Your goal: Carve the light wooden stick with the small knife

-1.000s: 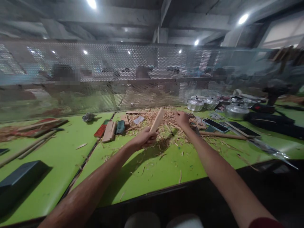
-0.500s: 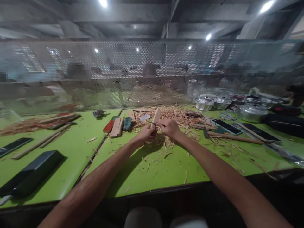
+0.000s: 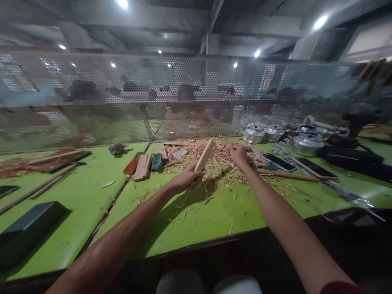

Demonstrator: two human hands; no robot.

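My left hand [image 3: 190, 178] is wrapped round the lower end of a pale strip of wood [image 3: 206, 155], which tilts up and to the right. To its right, my right hand [image 3: 239, 155] is over the heap of curled wood shavings [image 3: 220, 148], its fingers bent inward. Whatever those fingers hold, if anything, is too small to make out. Between both hands a slim tool [image 3: 218, 165] with a dark end lies among the shavings. Part of a long wooden handle [image 3: 288, 175] shows beyond my right wrist.
On the left are wooden blocks [image 3: 142, 167], a green cloth-like piece [image 3: 157, 162], a red piece [image 3: 132, 164] and a dark case [image 3: 33, 230]. Phones [image 3: 278, 162] and shiny metal pots [image 3: 306, 145] stand to the right. A perforated screen [image 3: 190, 118] runs along the back.
My right hand has left the wood strip and moved right to the shavings. The slim tool it held at the wood now lies on the table. The view has turned slightly right.
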